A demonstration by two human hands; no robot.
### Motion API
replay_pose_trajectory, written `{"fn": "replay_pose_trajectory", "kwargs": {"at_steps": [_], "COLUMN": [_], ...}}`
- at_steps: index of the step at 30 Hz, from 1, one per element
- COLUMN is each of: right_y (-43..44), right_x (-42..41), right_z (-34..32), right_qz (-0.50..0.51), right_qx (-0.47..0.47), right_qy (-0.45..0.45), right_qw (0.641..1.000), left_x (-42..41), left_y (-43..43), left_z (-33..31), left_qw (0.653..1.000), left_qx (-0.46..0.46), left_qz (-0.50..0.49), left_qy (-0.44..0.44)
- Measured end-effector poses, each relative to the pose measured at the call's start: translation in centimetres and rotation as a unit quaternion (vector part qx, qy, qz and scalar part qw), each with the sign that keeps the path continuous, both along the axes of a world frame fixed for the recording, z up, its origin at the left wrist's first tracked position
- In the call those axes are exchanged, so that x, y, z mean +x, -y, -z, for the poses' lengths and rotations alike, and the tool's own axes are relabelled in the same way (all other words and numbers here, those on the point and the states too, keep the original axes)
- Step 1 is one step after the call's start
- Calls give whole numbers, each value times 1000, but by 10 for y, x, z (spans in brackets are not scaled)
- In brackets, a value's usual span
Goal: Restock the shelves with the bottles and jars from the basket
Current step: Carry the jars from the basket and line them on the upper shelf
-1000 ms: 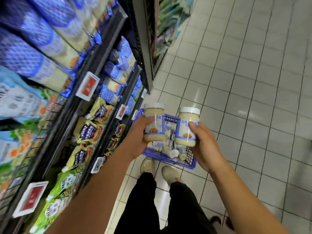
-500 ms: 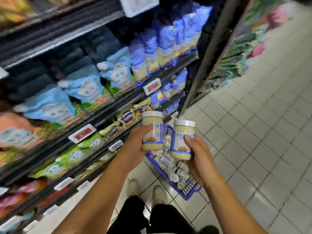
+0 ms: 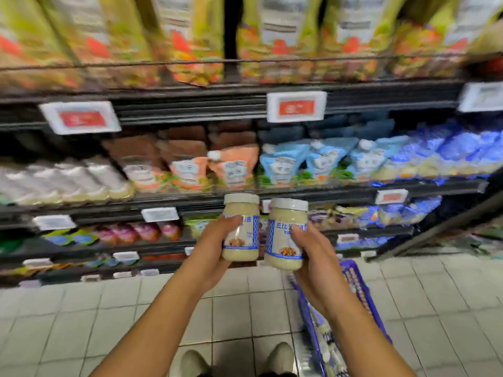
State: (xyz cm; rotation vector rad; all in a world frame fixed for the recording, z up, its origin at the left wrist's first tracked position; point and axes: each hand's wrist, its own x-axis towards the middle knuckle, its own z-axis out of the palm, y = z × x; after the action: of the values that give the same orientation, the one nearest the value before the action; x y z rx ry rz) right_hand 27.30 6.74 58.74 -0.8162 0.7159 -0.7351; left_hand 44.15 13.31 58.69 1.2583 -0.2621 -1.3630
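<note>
I hold two cream-filled jars with white lids and blue-white labels upright, side by side, in front of the shelves. My left hand point(image 3: 215, 250) grips the left jar point(image 3: 241, 229). My right hand point(image 3: 313, 257) grips the right jar point(image 3: 285, 235). The blue wire basket point(image 3: 359, 289) stands on the floor at the lower right, partly hidden by my right forearm, with more jars inside. The black shelves point(image 3: 190, 200) face me, the picture blurred by motion.
Pouches in orange, light blue and dark blue fill the middle shelf; yellow-green bags line the top one. White price tags point(image 3: 296, 106) with red panels hang on the shelf edges. Pale tiled floor point(image 3: 81, 322) lies below, my shoes at the bottom edge.
My view has swung left from the aisle until it faces the shelves. Both hands keep their jars and have risen slightly in front of the shelf; the basket now lies at the lower right.
</note>
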Motion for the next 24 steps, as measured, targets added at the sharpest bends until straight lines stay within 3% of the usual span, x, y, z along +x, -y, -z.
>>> {"fn": "replay_pose_trajectory", "kwargs": {"at_steps": [10,14,21,24], "right_y": [-93,-122,-130,-119], "right_x": [180,231,298,319], "right_z": [-49,-79,-146,-179], "right_qz": [-178,-241,-259,-251], "right_qx": [-3,-51,-173,-175], "right_qy": [58,69,100,135], "right_qw": [982,967,945,942], "left_x": [157,204,262,280], "left_y": [-140,-181,-200,-193], "left_z": [-42,-68,-143,-185], "left_qw": [987,971,930,913], "left_qx": [-65,-99,-212,-263], "left_qz": [-140,-196,-246,-244], "left_qy": [53,95,173,193]}}
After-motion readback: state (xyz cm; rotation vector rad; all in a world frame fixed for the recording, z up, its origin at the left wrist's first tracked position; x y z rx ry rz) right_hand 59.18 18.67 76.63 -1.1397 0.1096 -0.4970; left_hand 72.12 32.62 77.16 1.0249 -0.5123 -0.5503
